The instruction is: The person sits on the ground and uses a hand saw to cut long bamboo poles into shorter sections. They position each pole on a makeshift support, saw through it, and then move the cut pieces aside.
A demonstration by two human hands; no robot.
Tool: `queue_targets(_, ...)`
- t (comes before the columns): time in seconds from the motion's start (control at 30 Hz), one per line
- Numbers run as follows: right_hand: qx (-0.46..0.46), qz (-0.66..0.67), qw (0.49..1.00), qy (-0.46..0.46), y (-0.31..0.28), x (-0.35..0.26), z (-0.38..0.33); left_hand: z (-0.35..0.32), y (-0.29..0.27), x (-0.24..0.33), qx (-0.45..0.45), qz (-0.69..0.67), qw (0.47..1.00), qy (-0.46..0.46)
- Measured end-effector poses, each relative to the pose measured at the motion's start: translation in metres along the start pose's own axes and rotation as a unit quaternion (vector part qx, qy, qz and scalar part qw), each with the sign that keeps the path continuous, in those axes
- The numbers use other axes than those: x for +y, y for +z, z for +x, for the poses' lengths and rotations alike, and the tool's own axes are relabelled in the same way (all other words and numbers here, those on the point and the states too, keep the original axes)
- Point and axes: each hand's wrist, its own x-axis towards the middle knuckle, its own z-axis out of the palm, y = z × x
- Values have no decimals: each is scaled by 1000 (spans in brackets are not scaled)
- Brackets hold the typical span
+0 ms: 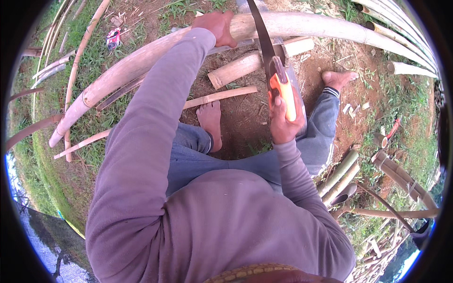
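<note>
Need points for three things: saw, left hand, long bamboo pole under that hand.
Saw (268,49): head view, on the blade near the handle.
Left hand (214,27): head view, on the back of the hand.
Long bamboo pole (245,27): head view, on the stretch between hand and blade.

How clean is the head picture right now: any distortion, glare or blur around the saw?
Head view: strong fisheye distortion, the long bamboo pole looking bowed toward the rim; head view: the sky patch at lower right is blown out, with blue fringing; head view: the saw and right hand look reasonably sharp, without obvious motion blur.
</note>
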Motion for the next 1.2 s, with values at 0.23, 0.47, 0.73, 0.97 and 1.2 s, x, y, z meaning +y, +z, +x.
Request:
queue_targets(0.23, -2, 75, 993, 90, -18, -21, 8, -6, 2, 14, 11, 3, 1000, -5)
queue_targets(0.47, -37, 0, 993, 108, -13, -49, 30, -9, 9, 9, 38, -2, 999, -3)
queue_targets(0.73, -31, 22, 996, 80, 3, -42, 56, -26, 31, 24, 71, 0, 997, -8)
queue_targets(0.97, -36, 48, 989, 132, -27, -56, 12, -15, 9, 3, 38, -37, 999, -9)
queue_targets(1.2, -31, -38, 998, 50, -4, -20, 46, -24, 31, 24, 90, -5, 996, -3)
